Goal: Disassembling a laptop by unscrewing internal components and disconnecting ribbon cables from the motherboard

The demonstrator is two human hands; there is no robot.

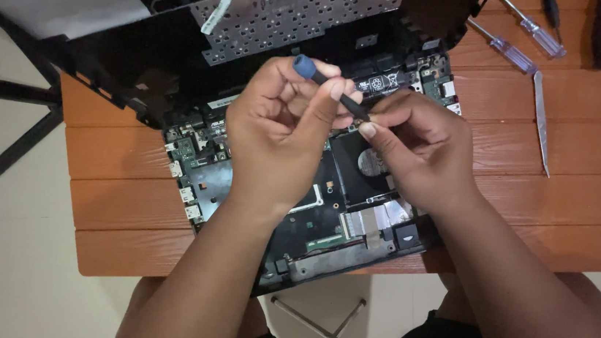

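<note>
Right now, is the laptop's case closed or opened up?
Opened up: the laptop shows its bare circuit board and fan, keyboard panel lifted away behind.

Both hands [286, 127] [413, 147] raised close together, fingers curled inward

The left hand [282, 127] pinches the blue-capped top of a slim black screwdriver [337, 92] between thumb and fingers, while the right hand [420, 147] closes its grip around the lower shaft, which slants down toward the opened laptop [241, 178]. The laptop lies on an orange wooden desk [121, 196] with its circuit board bare and a round black fan [371, 165] just under the right hand. A metal keyboard plate [294, 10] stands tilted behind. At the far right of the desk lie two clear-handled screwdrivers [526, 36] and a thin metal pry tool [542, 122].
</note>
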